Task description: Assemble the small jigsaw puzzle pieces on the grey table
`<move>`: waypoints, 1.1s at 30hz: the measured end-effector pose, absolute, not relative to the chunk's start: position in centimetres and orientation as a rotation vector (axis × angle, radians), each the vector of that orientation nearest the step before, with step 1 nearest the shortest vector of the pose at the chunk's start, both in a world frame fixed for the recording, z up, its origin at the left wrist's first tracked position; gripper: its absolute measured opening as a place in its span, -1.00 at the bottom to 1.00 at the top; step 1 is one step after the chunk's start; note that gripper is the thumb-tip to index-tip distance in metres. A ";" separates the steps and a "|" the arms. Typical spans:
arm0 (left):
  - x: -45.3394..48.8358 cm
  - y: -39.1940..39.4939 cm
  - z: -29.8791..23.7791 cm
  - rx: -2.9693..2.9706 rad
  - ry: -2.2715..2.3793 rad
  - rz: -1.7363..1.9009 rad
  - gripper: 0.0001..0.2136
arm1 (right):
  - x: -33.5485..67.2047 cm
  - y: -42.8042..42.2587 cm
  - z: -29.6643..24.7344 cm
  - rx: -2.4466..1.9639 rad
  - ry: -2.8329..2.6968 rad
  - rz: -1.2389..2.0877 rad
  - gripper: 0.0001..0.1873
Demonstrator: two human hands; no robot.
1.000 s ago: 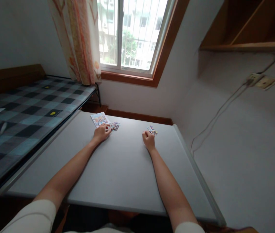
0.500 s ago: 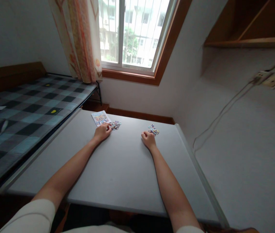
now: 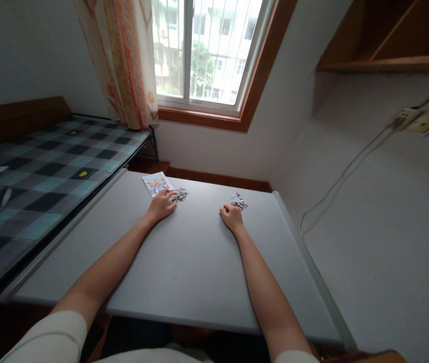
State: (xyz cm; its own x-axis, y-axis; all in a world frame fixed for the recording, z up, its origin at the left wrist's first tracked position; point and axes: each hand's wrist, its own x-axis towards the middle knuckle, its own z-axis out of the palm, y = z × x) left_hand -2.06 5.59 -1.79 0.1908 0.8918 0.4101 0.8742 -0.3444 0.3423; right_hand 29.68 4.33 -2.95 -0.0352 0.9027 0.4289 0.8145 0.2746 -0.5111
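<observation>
**Left hand crept to the nearer heap; right hand barely moved**

Nearest me, both bare forearms lay stretched out over the pale grey rectangular tabletop (image 3: pixel 184 262), as they had a second before. The right hand (image 3: pixel 230 217) rested knuckles-up, curled into a loose fist. It had slid a touch back towards me, so it sat just short of the small right-hand heap of multicoloured jigsaw pieces (image 3: pixel 239 201) without touching it. I couldn't tell whether it enclosed a piece.

The left hand (image 3: pixel 163 204) had made the only real move. Its half-bent fingers had shifted rightwards from beside the small colourful printed picture card (image 3: pixel 156 183) until the tips met the edge of the left-hand heap of multicoloured jigsaw pieces (image 3: pixel 181 194). At that distance I couldn't see whether they were pinching a piece.

Both heaps and the card lay where they had been at the far end of the tabletop. I judged that the handling of the pieces had hardly advanced.

Beyond lay the checked blue-and-black bed (image 3: pixel 48 166) on the left, then the orange patterned curtain (image 3: pixel 123 60) and the wood-framed barred window (image 3: pixel 206 50).
</observation>
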 end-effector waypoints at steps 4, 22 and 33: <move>-2.0 5.6 -1.8 2.522 1.632 0.879 -0.66 | 29.7 4.3 -2.9 -1.558 -1.860 0.161 -0.63; -2.3 5.8 -2.5 2.603 1.480 0.921 -0.62 | 29.5 4.1 -2.7 -1.645 -1.863 0.215 -0.63; -2.3 5.7 -2.3 2.552 1.522 0.985 -0.62 | 29.5 4.1 -2.6 -1.643 -1.869 0.211 -0.63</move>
State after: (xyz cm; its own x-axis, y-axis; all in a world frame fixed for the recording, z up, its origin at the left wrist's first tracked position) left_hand -2.29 5.72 -2.30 0.3290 0.7961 0.5078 0.7893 -0.5271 0.3149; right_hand 29.51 4.06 -2.60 -0.0211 0.9367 0.3496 0.8353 0.2087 -0.5087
